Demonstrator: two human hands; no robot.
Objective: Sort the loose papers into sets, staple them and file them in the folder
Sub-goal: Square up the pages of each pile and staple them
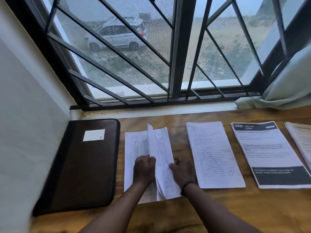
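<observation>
A stack of printed table sheets (134,145) lies on the wooden table, left of centre. My left hand (143,169) grips the edge of several sheets lifted up from this stack. My right hand (182,172) pinches the right side of the lifted sheets (161,148). A closed dark brown folder (84,165) with a white label lies to the left, against the wall. To the right lie a handwritten lined set (213,153), a printed set with black bands (269,153), and another set (301,140) cut off by the frame's right edge. No stapler is in view.
The wooden table (202,212) runs under a barred window (175,47). A white wall (25,132) borders the left side. A pale curtain (286,84) hangs at the far right onto the sill. Bare wood shows in front of the paper sets.
</observation>
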